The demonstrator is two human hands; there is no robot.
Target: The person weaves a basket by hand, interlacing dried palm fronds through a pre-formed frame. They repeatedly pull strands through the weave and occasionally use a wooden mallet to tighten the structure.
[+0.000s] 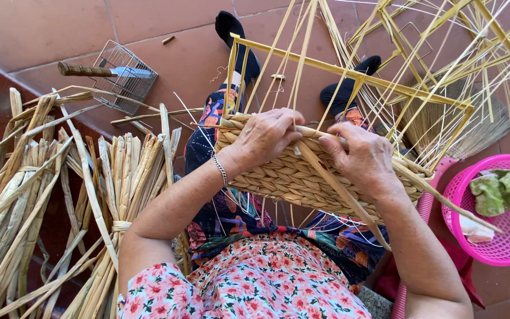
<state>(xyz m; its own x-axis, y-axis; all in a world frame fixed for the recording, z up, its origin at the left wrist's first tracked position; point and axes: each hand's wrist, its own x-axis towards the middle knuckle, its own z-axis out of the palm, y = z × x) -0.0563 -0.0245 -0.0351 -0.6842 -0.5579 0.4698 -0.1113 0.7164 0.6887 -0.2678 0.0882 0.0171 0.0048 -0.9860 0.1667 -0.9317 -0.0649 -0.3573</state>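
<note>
— What are the hands on?

— A half-woven basket of pale, flat-braided straw (290,177), resting on the person's lap over a dark patterned skirt. Its finished wall shows thick plaited rows; above it, thin yellow upright strips (349,74) rise around a rectangular frame of the same yellow cane.

— And the grip?

— The left hand (264,137) lies curled over the basket's top edge, fingers closed on the braid there. The right hand (364,158) presses the rim just beside it, fingers pinching a long flat straw strand (340,189) that runs diagonally down across the woven wall.

— What is around?

— On the left, tied bundles of dried tan reeds (60,207) lie on the reddish tiled floor. Beyond them sits a small wire basket (124,77) with a wooden-handled knife (98,71) laid across it. On the right, a pink plastic mesh basket (503,227) holds green cloth. The uprights crowd the space above the hands — a straw broom (444,121) shows behind them.
</note>
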